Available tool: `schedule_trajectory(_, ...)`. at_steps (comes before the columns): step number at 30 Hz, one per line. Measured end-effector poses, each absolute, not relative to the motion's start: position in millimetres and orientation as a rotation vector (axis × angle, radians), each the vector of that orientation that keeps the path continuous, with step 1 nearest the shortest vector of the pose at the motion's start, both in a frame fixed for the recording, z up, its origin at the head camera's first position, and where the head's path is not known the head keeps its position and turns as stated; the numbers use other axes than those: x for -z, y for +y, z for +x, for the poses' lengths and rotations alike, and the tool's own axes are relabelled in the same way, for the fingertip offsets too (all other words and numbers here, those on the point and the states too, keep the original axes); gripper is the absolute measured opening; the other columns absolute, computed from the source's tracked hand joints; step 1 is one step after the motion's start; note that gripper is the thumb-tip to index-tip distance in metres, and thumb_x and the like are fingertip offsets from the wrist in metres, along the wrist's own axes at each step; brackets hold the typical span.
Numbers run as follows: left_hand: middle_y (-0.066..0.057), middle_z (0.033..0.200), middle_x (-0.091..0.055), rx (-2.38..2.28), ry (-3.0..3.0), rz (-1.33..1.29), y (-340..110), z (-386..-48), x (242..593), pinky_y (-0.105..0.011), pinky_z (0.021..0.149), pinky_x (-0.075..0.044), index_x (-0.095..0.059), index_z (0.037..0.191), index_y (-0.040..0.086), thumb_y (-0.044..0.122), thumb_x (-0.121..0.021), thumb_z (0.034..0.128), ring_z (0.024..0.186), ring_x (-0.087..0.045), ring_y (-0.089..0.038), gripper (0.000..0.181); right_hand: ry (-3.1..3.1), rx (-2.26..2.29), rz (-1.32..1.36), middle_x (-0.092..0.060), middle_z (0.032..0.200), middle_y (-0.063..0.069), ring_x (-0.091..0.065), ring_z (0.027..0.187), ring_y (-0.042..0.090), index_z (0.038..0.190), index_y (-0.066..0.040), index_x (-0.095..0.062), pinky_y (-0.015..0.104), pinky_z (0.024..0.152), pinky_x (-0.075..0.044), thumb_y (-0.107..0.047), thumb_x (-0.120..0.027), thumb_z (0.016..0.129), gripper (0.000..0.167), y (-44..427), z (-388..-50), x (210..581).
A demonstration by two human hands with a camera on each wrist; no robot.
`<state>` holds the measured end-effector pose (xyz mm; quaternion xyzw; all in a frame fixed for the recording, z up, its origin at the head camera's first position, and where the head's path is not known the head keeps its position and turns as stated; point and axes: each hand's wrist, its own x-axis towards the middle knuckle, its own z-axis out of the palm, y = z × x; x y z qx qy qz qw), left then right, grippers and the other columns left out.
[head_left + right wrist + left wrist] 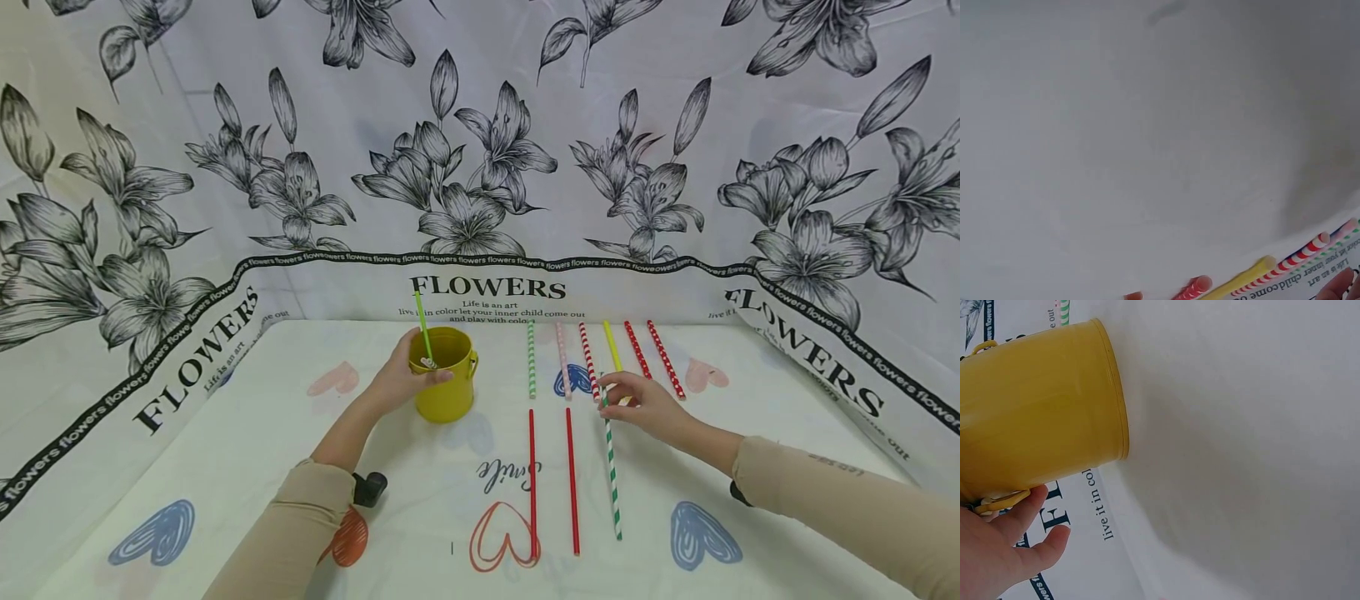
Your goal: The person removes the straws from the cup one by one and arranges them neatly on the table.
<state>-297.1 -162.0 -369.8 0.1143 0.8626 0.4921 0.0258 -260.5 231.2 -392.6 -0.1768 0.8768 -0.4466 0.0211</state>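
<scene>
My left hand (396, 377) grips the rim of a yellow bucket (444, 400), which stands on the table; its side and lower edge fill much of the left wrist view. A lime-green straw (422, 321) leans inside it, poking above the rim. At the right, my right hand (637, 404) pinches the far end of a green-and-white striped straw (612, 483). Left of that straw lie two plain red straws (572, 483). In the right wrist view only fingertips (1338, 286) show at the lower corner; the held straw is not visible there.
Behind the right hand lies a row of straws: green-striped (532, 358), pink (562, 358), red-striped (587, 354), yellow (612, 343) and two red dotted ones (666, 358). A white cloth with printed hearts covers the table (420, 508). A flower-printed curtain (480, 208) encloses the back and sides.
</scene>
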Motion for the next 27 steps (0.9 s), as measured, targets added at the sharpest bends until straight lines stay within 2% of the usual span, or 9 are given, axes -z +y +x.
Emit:
schedule_trajectory(7,-0.017,0.151,-0.030,-1.512,2.678,0.352,-162.6,-298.0,369.3,-0.059,0.112,-0.022,-0.012,0.152,0.010,0.037,-0.076,0.0849,0.139,-0.028,-0.038,0.096,2.682,1.286,-0.585,-0.064,0.086,0.001,-0.056,0.083,0.017,0.121,0.003,-0.060,0.023,0.071,-0.044,-0.009,-0.076,0.084,0.042,233.8,-263.1,406.9)
schedule_trajectory(16,-0.017,0.151,-0.030,-1.525,2.668,0.363,-163.3,-297.4,368.6,-0.059,0.112,-0.022,-0.013,0.152,0.010,0.037,-0.076,0.0843,0.138,-0.028,-0.038,0.096,2.658,1.186,-0.457,-0.058,0.079,0.000,-0.051,0.078,0.018,0.115,0.001,-0.063,0.022,0.065,-0.044,-0.014,-0.079,0.081,0.040,232.1,-260.1,417.3)
schedule_trajectory(20,-0.017,0.150,-0.031,-1.531,2.665,0.365,-163.6,-297.3,368.4,-0.059,0.112,-0.022,-0.013,0.152,0.010,0.035,-0.076,0.0849,0.138,-0.029,-0.038,0.095,2.670,1.118,-0.452,-0.056,0.079,0.000,-0.051,0.077,0.018,0.118,-0.002,-0.062,0.022,0.065,-0.045,-0.017,-0.079,0.082,0.043,232.1,-258.2,417.9)
schedule_trajectory(22,-0.016,0.151,-0.030,-1.532,2.661,0.356,-163.5,-297.1,368.9,-0.059,0.112,-0.022,-0.013,0.152,0.011,0.036,-0.076,0.0845,0.138,-0.029,-0.038,0.096,2.678,1.059,-0.498,-0.055,0.079,0.000,-0.050,0.077,0.017,0.124,-0.003,-0.060,0.022,0.064,-0.044,-0.019,-0.078,0.082,0.048,233.8,-255.9,418.0)
schedule_trajectory(27,-0.017,0.152,-0.027,-1.521,2.659,0.336,-163.1,-295.6,369.3,-0.060,0.112,-0.021,-0.012,0.153,0.011,0.040,-0.076,0.0834,0.139,-0.026,-0.039,0.099,2.702,0.831,-0.545,-0.048,0.075,0.000,-0.046,0.073,0.016,0.141,-0.002,-0.047,0.023,0.059,-0.039,-0.032,-0.080,0.079,0.077,233.8,-241.0,416.1)
